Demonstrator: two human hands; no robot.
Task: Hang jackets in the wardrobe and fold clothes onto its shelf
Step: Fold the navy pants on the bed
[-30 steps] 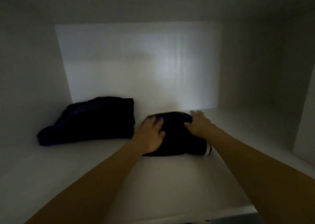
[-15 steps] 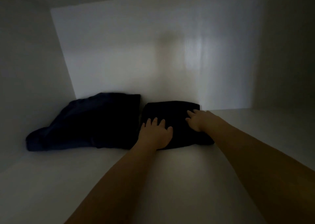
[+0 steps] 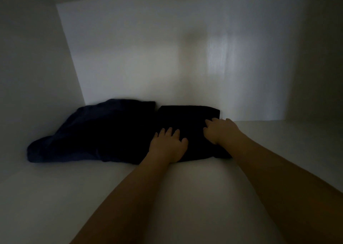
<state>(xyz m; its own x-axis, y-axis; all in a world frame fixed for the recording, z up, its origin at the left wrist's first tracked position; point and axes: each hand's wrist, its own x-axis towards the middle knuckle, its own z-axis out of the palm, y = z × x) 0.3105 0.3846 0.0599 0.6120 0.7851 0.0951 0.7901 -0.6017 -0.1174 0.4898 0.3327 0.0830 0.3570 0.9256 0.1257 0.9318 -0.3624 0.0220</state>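
A folded black garment (image 3: pixel 187 117) lies on the white wardrobe shelf (image 3: pixel 167 197), up against the back wall. My left hand (image 3: pixel 168 144) rests flat on its near left part with fingers spread. My right hand (image 3: pixel 220 130) presses on its right side, fingers straight and pointing towards the back. Touching its left edge lies a loosely folded dark navy garment (image 3: pixel 89 132), bulkier and less tidy.
The wardrobe's back wall (image 3: pixel 148 58) stands right behind both garments. The left side wall (image 3: pixel 27 76) is close to the navy garment. The shelf continues bare to the right (image 3: pixel 297 141) and in front of the garments.
Both hands have pushed the black garment back to the rear wall and against the navy garment. The view has moved closer into the shelf.
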